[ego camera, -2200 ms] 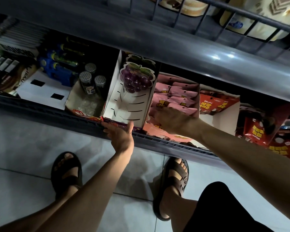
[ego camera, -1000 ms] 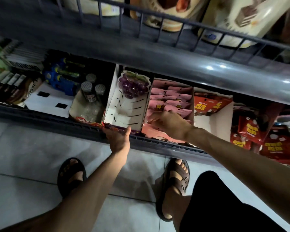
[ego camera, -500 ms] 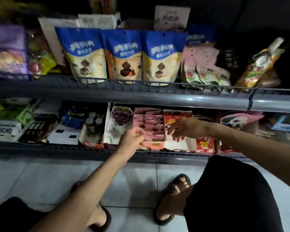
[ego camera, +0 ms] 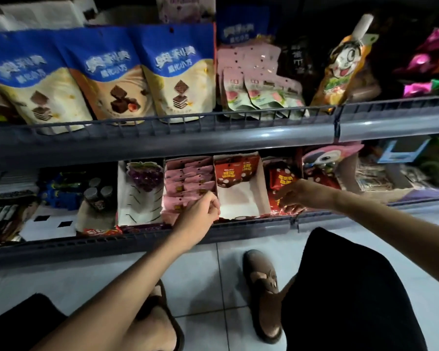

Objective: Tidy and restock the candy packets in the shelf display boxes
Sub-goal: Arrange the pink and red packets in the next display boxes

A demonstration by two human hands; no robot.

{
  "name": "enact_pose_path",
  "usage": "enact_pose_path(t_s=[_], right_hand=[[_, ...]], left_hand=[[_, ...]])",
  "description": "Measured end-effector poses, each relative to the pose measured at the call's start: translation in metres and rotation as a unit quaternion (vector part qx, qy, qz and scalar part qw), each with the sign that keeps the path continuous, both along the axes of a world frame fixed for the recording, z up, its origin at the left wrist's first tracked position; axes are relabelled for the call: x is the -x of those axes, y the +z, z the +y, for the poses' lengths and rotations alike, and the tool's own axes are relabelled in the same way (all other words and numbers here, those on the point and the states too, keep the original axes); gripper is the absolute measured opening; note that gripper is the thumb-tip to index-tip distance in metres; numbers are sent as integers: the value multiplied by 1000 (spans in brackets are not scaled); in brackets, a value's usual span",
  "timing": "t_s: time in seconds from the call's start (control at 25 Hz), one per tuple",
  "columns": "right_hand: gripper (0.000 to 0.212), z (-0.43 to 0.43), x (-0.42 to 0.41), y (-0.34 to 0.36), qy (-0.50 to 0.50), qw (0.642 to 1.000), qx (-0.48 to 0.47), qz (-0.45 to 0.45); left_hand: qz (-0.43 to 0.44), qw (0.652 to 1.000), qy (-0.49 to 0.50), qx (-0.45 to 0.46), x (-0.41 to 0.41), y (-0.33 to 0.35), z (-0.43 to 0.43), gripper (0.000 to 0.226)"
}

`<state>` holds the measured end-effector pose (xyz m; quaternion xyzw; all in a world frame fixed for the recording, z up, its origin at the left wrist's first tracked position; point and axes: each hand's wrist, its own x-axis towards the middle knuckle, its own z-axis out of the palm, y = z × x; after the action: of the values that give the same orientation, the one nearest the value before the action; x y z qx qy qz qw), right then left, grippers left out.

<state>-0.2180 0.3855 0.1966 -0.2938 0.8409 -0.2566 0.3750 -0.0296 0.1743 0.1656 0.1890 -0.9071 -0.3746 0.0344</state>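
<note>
A white cardboard display box stands near the front edge of the grey metal lower shelf, close to its middle. It is almost bare: only a few red foil candy packets stand upright against its back wall, leaving its white floor exposed. It appears to be the box awaiting a refill.

Just to its right, more red packets of the same kind lie loose in a heap on the shelf. The person's right hand reaches over them with fingers spread wide and curved downward, holding nothing as far as can be seen, apparently set to gather stock for the empty box.

The left hand sits at the front corner where the white box meets the neighbouring box of pink candy packets, which are stacked in overlapping rows. Its fingers are curled in, but whether they pinch a packet or the cardboard edge cannot be told; it may be steadying the boxes.

Further left, a purple grape-shaped packet leans at the back of another white box. Above, blue-and-cream snack bags line the front rail of the upper shelf.
</note>
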Motion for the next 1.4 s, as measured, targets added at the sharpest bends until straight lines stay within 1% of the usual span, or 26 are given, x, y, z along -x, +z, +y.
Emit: enact_pose_path(t_s=[0.12,0.2,0.24,0.28,0.32,0.36,0.4,0.44,0.52,0.56,0.64,0.76,0.88,0.92,1.04,1.12,1.2,1.24,1.28,1.32,1.4], right_hand=[[19,11,18,-57,-144,988,42,-30],[20,14,31,-93,-243,965,67,-75],[19,14,40,-110,-312,938,91,-119],[18,11,48,-121,-388,895,122,-181],[18,7,56,-129,-441,849,156,-245],[19,2,65,-138,-462,813,187,-300],[21,-3,73,-147,-470,783,219,-343],[26,-9,81,-156,-491,744,250,-379],[37,-20,89,-171,-563,657,283,-415],[41,-24,90,-174,-590,635,284,-411],[44,-30,91,-172,-621,621,282,-387],[40,-32,87,-158,-645,636,293,-306],[32,-25,72,-137,-624,682,319,-208],[28,-22,65,-131,-605,706,324,-173],[24,-11,42,-115,-510,808,294,-20],[25,-10,35,-107,-411,868,270,71],[26,-20,36,-104,-296,914,221,166],[25,-31,40,-105,-232,926,192,228],[24,-45,46,-108,-169,928,167,288],[24,-61,53,-112,-110,923,140,342],[26,-93,71,-124,-16,909,57,413]], left_hand=[[-8,996,-42,84,35,-32,-5,10],[2,984,-81,159,58,-60,-16,16],[5,974,-101,204,70,-74,-23,25],[9,961,-118,248,79,-86,-30,35],[13,948,-129,289,83,-93,-36,44],[14,936,-138,324,89,-101,-41,49],[8,925,-146,351,93,-109,-45,53],[0,915,-155,371,97,-118,-47,54],[-25,908,-160,387,99,-134,-50,54],[-35,909,-157,385,99,-139,-50,53],[-32,911,-150,383,98,-145,-51,46],[-16,910,-142,388,98,-146,-50,35],[-14,913,-132,385,98,-146,-48,30],[-12,914,-130,384,98,-146,-48,29],[-7,913,-123,389,98,-145,-47,28],[1,912,-120,391,98,-145,-48,29],[5,913,-121,390,98,-147,-49,30],[7,913,-122,388,98,-148,-49,31],[12,914,-123,386,98,-149,-50,31],[17,916,-123,382,98,-150,-51,30],[35,920,-122,371,98,-150,-52,28]])
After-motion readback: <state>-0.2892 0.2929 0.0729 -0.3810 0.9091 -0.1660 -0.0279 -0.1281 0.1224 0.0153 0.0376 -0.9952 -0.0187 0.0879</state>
